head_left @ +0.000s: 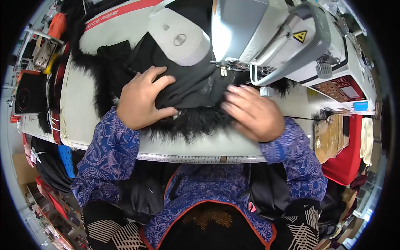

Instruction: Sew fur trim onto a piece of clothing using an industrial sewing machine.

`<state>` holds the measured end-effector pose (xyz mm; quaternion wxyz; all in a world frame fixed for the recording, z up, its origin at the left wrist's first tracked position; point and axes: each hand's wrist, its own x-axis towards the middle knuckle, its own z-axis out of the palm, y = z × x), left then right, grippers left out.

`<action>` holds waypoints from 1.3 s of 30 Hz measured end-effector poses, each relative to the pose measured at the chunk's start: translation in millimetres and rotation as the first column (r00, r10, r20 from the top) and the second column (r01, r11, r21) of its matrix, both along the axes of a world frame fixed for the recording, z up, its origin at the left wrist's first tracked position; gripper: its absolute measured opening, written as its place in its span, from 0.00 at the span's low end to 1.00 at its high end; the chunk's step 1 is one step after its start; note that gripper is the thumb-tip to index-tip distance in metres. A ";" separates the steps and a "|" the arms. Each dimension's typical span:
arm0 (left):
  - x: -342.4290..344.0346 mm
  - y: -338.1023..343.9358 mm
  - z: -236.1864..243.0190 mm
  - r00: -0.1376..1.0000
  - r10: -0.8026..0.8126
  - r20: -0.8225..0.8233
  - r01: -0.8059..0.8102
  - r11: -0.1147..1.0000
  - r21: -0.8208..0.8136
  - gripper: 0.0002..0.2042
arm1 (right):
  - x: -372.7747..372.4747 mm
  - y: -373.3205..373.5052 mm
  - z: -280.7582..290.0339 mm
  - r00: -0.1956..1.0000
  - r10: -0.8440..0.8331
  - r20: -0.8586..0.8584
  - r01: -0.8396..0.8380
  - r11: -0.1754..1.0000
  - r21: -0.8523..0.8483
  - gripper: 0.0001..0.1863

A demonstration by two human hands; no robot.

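Observation:
Black fabric point(183, 89) with a fluffy black fur trim point(191, 123) lies on the white sewing table under the head of a sewing machine point(271, 33). My left hand point(146, 98) rests on the fabric's left part, fingers spread and thumb near the fur edge. Close to the presser foot point(224, 71), my right hand point(254, 112) lies over the fabric and fur at the right. Its fingers are stretched out and slightly blurred. A rounded white lamp or cover point(179, 39) hangs above the fabric and hides part of it.
A measuring tape strip point(200, 158) runs along the table's front edge. The machine's control panel point(339, 88) is at the right, above a red bin point(346, 154) and a brown taped package point(327, 137). A black speaker-like box point(29, 93) stands at the left.

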<state>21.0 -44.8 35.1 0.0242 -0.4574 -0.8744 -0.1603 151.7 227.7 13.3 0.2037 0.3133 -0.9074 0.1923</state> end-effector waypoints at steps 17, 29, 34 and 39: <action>-129.3 57.7 28.8 0.775 -0.096 -0.624 0.284 0.936 0.209 0.24 | -4.8 -9.6 -18.3 0.987 -0.047 0.153 0.053 0.998 -0.039 0.21; 20.6 27.4 -23.5 0.940 -0.299 -0.164 0.300 0.954 -0.018 0.17 | -11.1 1.7 -16.6 0.985 -0.171 0.009 0.171 0.985 0.011 0.18; 4.1 48.9 -30.7 0.840 -0.495 -0.221 0.535 0.823 0.191 0.11 | -18.4 9.9 -21.7 1.000 -0.010 -0.028 0.012 0.997 0.076 0.13; -27.9 51.6 -35.0 0.922 -0.308 -0.234 0.337 0.936 0.099 0.16 | -16.3 22.7 -18.5 0.939 -0.344 0.003 0.336 0.919 0.209 0.10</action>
